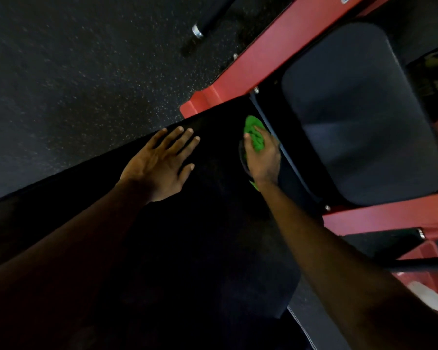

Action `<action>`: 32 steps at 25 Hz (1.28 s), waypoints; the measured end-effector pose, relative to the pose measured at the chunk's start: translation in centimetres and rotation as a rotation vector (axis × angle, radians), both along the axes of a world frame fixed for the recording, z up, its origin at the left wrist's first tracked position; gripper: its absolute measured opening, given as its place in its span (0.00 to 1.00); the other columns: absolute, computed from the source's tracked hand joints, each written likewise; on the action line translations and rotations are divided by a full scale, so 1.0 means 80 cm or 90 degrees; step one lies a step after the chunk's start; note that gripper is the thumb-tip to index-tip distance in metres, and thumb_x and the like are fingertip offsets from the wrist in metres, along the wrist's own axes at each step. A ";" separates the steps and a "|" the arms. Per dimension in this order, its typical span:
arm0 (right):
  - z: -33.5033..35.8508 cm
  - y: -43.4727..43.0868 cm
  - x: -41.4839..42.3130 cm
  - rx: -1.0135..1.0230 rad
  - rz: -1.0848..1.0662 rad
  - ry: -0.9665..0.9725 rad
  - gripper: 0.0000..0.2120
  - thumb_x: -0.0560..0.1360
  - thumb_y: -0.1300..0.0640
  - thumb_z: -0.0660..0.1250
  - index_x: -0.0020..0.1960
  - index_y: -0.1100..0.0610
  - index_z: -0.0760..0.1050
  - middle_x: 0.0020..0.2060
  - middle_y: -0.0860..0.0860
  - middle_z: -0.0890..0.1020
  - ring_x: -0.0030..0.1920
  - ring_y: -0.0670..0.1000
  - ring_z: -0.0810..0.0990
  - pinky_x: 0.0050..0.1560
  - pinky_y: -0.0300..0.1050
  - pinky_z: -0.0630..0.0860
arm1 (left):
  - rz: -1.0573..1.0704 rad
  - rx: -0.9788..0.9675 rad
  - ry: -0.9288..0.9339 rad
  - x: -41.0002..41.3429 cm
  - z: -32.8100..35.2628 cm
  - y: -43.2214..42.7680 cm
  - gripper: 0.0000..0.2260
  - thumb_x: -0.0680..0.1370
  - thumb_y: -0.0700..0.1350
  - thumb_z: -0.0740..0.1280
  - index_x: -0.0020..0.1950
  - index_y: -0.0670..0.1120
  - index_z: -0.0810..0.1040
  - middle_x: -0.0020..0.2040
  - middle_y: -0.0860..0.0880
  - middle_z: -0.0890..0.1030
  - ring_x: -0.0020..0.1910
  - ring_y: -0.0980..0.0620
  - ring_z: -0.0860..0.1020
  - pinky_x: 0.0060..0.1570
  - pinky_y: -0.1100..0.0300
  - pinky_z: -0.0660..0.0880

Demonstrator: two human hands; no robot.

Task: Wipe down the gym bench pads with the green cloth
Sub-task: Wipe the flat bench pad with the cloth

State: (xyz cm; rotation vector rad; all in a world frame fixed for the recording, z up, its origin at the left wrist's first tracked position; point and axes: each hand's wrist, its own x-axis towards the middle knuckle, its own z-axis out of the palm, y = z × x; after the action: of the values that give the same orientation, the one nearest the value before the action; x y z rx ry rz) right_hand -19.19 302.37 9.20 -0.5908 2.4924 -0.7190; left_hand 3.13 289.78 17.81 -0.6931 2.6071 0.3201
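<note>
— On the long black pad (213, 236), what do we log?
— L hand (162, 164): flat on it, fingers straight, holding nothing. R hand (262, 160): fingers curled round green cloth (254, 133), bunched at pad's end, near seat pad (359, 109). Also red frame (276, 54) alongside, speckled floor (74, 72) beyond.
</note>
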 end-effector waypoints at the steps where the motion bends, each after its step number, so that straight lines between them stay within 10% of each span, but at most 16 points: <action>1: -0.008 0.038 -0.013 0.063 -0.075 0.000 0.21 0.77 0.42 0.67 0.68 0.49 0.76 0.63 0.54 0.78 0.62 0.56 0.78 0.58 0.51 0.76 | 0.010 0.006 0.003 -0.001 0.000 0.001 0.33 0.79 0.59 0.44 0.82 0.48 0.56 0.82 0.47 0.57 0.81 0.48 0.54 0.79 0.49 0.49; 6: 0.020 0.181 0.028 0.129 -0.184 -0.008 0.21 0.78 0.44 0.68 0.68 0.48 0.75 0.64 0.54 0.77 0.61 0.60 0.79 0.59 0.54 0.75 | 0.059 0.051 0.077 -0.027 -0.010 0.029 0.32 0.75 0.54 0.50 0.77 0.42 0.67 0.78 0.42 0.66 0.78 0.44 0.62 0.78 0.48 0.54; 18: 0.020 0.067 0.003 0.104 -0.191 -0.030 0.21 0.78 0.43 0.65 0.70 0.45 0.74 0.66 0.50 0.77 0.63 0.56 0.78 0.58 0.48 0.74 | 0.032 -0.001 0.011 -0.046 -0.024 0.081 0.32 0.82 0.59 0.49 0.83 0.48 0.48 0.83 0.43 0.50 0.82 0.45 0.47 0.79 0.48 0.46; 25: 0.059 0.172 0.074 -0.061 0.143 -0.042 0.20 0.77 0.45 0.68 0.67 0.51 0.77 0.64 0.50 0.79 0.66 0.44 0.75 0.65 0.40 0.73 | 0.039 -0.001 0.017 -0.046 -0.027 0.081 0.31 0.82 0.58 0.52 0.83 0.47 0.51 0.82 0.43 0.54 0.81 0.45 0.50 0.79 0.47 0.48; 32: -0.002 0.136 -0.028 0.168 -0.230 -0.040 0.23 0.78 0.40 0.65 0.70 0.46 0.73 0.64 0.53 0.78 0.62 0.60 0.78 0.58 0.51 0.74 | 0.031 -0.022 0.018 -0.047 -0.030 0.084 0.31 0.82 0.59 0.48 0.83 0.47 0.51 0.82 0.43 0.53 0.81 0.45 0.50 0.79 0.46 0.49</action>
State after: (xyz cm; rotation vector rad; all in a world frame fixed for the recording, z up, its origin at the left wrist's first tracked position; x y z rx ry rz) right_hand -21.46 313.27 9.02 -0.0210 2.6044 -0.5088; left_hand -0.59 296.48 15.44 -0.7700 2.6314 0.3024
